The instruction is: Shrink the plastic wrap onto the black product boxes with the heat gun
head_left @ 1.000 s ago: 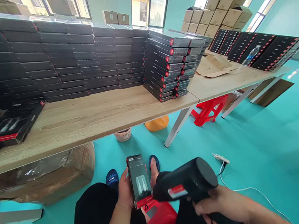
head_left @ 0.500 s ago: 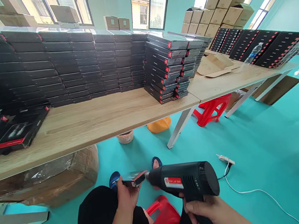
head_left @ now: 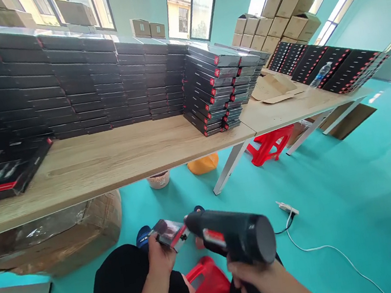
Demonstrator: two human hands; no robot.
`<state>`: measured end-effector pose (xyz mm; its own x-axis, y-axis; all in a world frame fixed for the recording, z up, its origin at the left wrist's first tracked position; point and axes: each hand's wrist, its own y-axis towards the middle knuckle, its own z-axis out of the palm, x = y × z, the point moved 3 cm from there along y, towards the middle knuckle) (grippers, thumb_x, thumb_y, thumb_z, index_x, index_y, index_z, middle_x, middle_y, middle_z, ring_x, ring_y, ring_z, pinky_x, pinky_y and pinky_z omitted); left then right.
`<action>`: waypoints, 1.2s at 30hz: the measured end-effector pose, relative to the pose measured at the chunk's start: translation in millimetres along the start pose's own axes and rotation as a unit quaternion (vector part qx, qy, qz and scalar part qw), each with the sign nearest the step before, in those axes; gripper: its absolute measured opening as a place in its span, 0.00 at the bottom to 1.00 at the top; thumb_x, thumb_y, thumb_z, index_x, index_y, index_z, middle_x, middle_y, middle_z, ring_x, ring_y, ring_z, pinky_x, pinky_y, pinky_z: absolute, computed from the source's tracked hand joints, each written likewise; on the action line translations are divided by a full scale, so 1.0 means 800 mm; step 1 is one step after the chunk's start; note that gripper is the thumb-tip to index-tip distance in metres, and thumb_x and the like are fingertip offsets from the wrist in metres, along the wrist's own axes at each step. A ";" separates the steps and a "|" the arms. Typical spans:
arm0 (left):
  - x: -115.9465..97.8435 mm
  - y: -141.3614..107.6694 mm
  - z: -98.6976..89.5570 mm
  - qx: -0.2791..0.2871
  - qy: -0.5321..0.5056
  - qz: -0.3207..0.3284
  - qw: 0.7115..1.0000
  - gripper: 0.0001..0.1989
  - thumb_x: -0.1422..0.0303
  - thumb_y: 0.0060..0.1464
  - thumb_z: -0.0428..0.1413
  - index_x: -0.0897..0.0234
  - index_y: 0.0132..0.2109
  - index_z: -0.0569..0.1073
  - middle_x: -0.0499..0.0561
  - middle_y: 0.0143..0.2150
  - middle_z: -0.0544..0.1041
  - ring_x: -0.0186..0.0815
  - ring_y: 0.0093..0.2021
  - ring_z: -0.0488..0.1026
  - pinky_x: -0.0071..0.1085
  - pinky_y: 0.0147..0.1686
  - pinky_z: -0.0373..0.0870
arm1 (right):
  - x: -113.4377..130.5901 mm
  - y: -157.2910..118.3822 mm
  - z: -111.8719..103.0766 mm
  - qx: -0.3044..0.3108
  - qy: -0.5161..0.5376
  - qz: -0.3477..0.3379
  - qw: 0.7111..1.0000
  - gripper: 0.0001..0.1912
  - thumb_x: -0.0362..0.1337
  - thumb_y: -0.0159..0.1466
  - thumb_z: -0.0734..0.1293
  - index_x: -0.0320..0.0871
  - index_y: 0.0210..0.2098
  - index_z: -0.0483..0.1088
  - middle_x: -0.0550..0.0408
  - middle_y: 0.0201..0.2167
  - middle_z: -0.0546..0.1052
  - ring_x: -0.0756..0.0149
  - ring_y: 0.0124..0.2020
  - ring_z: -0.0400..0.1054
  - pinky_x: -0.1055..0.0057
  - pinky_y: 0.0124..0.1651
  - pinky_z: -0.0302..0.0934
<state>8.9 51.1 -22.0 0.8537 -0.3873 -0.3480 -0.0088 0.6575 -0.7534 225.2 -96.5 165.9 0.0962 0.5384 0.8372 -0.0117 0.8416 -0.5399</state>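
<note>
My left hand [head_left: 161, 257] grips a flat black-and-red product box [head_left: 170, 233] by its near side, low in front of my knees. The box is tilted, its broad face with a picture turned partly up. My right hand [head_left: 246, 273] is wrapped round the handle of a black heat gun [head_left: 231, 232] with a red label. The gun's nozzle points left at the red end of the box, very close to it; whether they touch I cannot tell. The gun is slightly blurred.
A wooden table [head_left: 118, 153] carries a wall of stacked black boxes [head_left: 96, 83] and a shorter stack [head_left: 209, 90]. Below are a red stool [head_left: 207, 290], a large carton [head_left: 71, 230], a yellow bag [head_left: 203, 164] and a power strip [head_left: 287, 208] with white cable.
My left hand has turned the box so more of its broad face shows. The heat gun has tilted, its nozzle still at the box's end. The whole view has shifted slightly.
</note>
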 end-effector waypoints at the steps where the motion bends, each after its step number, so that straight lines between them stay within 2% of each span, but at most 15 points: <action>1: 0.000 -0.001 0.000 -0.007 -0.002 -0.002 1.000 0.14 0.72 0.51 0.51 0.64 0.45 0.75 0.51 0.31 0.80 0.41 0.29 0.78 0.38 0.33 0.78 | 0.002 0.001 -0.005 -0.021 0.027 -0.013 0.999 0.20 0.50 0.56 0.74 0.39 0.37 0.76 0.55 0.23 0.74 0.64 0.26 0.66 0.66 0.32 0.62; 3: -0.001 -0.006 0.000 -0.024 0.006 -0.008 1.000 0.14 0.73 0.52 0.50 0.63 0.45 0.75 0.51 0.30 0.79 0.40 0.29 0.78 0.39 0.34 0.78 | 0.005 0.001 -0.017 -0.032 0.069 -0.017 0.997 0.23 0.50 0.55 0.74 0.38 0.42 0.75 0.54 0.26 0.75 0.65 0.26 0.66 0.67 0.29 0.62; 7: -0.003 -0.016 0.007 -0.023 0.009 -0.008 1.000 0.11 0.72 0.52 0.50 0.64 0.42 0.74 0.50 0.28 0.78 0.39 0.27 0.76 0.36 0.32 0.76 | 0.008 -0.014 -0.034 0.007 0.092 -0.001 0.996 0.25 0.50 0.54 0.76 0.38 0.44 0.76 0.52 0.32 0.76 0.66 0.26 0.67 0.70 0.26 0.62; 15: -0.004 -0.028 0.014 0.029 0.013 -0.028 0.999 0.13 0.73 0.44 0.51 0.65 0.39 0.74 0.54 0.29 0.78 0.43 0.27 0.76 0.43 0.35 0.77 | 0.002 -0.025 -0.037 -0.001 0.107 0.022 0.994 0.24 0.49 0.54 0.76 0.40 0.45 0.76 0.53 0.32 0.76 0.67 0.26 0.68 0.71 0.27 0.63; 22: -0.004 -0.024 0.010 0.039 0.031 -0.005 0.999 0.17 0.75 0.36 0.50 0.63 0.37 0.73 0.51 0.26 0.76 0.42 0.26 0.74 0.41 0.34 0.76 | -0.009 -0.031 -0.044 0.031 0.079 0.045 0.995 0.25 0.49 0.52 0.77 0.39 0.43 0.75 0.53 0.30 0.76 0.68 0.25 0.69 0.71 0.26 0.60; 26: -0.002 -0.023 0.011 0.044 0.040 -0.013 0.998 0.15 0.74 0.34 0.50 0.64 0.34 0.72 0.52 0.26 0.76 0.42 0.25 0.74 0.41 0.31 0.76 | -0.012 -0.032 -0.048 0.001 0.041 0.023 0.999 0.25 0.51 0.53 0.76 0.40 0.43 0.75 0.54 0.30 0.76 0.67 0.25 0.67 0.70 0.28 0.62; 31: 0.004 -0.021 0.010 0.072 0.066 -0.026 0.995 0.10 0.75 0.35 0.51 0.64 0.29 0.71 0.51 0.23 0.74 0.39 0.22 0.71 0.39 0.30 0.75 | -0.018 -0.031 -0.042 0.040 0.046 0.073 0.995 0.23 0.48 0.52 0.76 0.39 0.40 0.76 0.52 0.30 0.77 0.67 0.26 0.68 0.71 0.28 0.61; 34: 0.014 -0.021 0.006 0.110 0.130 -0.021 0.985 0.06 0.76 0.36 0.53 0.64 0.26 0.71 0.49 0.21 0.72 0.39 0.22 0.70 0.36 0.27 0.73 | -0.008 -0.018 -0.038 0.011 0.053 0.048 0.997 0.23 0.49 0.52 0.76 0.38 0.39 0.76 0.52 0.29 0.76 0.67 0.25 0.67 0.70 0.28 0.62; 36: 0.020 -0.021 0.003 0.141 0.174 -0.014 0.974 0.06 0.76 0.38 0.54 0.65 0.28 0.73 0.50 0.24 0.75 0.40 0.25 0.73 0.35 0.28 0.72 | 0.006 -0.007 -0.037 -0.010 0.074 0.020 0.997 0.24 0.49 0.53 0.76 0.38 0.41 0.75 0.52 0.30 0.76 0.67 0.25 0.68 0.70 0.27 0.63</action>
<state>23.8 35.4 -13.7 0.6221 -0.5716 -0.5350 0.1983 0.7761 -0.5986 255.0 -99.5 170.2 0.2418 0.5583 0.7936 0.0006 0.8178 -0.5755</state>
